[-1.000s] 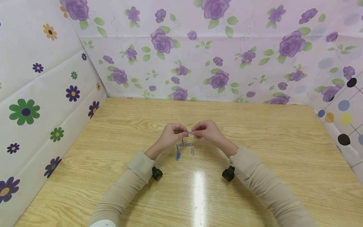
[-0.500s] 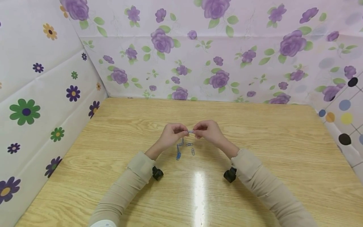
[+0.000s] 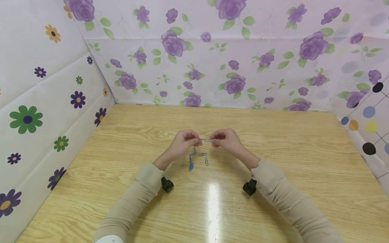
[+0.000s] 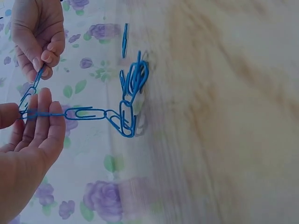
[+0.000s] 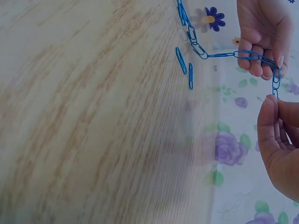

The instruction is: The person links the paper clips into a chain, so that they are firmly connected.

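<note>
from my remote post, in the head view, the right hand [image 3: 227, 141] sits slightly farther right than half a second ago and the left hand [image 3: 183, 141] slightly farther left; the gap between them has widened, and more of the end paper clip [image 3: 208, 140] shows there. the two loose paper clips lie as before.

the blue paper-clip chain [image 5: 222, 55] is at the centre of the head frame. its upper stretch spans the hands, long axis nearly horizontal; from the left hand it drops in a zigzag to a bunch of paper clips [image 4: 137, 78] on the wooden table [image 3: 273, 152]. beside it, just below centre, one loose paper clip [image 3: 202, 154] points left to right, the other [image 3: 206, 162] up and down the frame.

the left forearm enters from lower left, the right from lower right, both in beige sleeves [image 3: 291, 206]. i see the left thumb and forefinger pinching the chain, the remaining fingers extended along it in the left wrist view; the right thumb and forefinger pinch the end paper clip, held above the table.
</note>
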A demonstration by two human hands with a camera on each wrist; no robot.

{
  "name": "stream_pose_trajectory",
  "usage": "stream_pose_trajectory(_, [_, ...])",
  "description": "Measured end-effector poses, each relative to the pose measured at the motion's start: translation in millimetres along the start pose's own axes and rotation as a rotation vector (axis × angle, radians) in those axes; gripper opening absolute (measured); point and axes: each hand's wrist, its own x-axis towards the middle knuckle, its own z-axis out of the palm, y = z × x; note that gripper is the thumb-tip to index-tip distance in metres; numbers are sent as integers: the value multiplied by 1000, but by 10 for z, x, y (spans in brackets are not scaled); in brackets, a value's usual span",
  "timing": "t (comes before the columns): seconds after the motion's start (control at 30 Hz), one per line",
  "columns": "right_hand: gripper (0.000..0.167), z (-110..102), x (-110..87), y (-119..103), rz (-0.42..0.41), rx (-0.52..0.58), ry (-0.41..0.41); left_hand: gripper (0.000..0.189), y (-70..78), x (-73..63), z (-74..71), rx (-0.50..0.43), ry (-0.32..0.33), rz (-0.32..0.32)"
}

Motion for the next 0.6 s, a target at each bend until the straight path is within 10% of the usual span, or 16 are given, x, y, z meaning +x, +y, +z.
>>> stream_pose_trajectory(0.17, [12, 15, -11, -17, -22, -13, -7, 12, -15, 19, -13, -54, -13, -54])
stream_pose_trajectory(0.5, [11, 46, -19, -32, -47, -27, -19, 15, 261, -51, 54, 269, -39, 12])
stream_pose_trajectory(0.6, [10, 55, -10, -25, -41, -24, -11, 12, 150, -14, 42, 285, -32, 37])
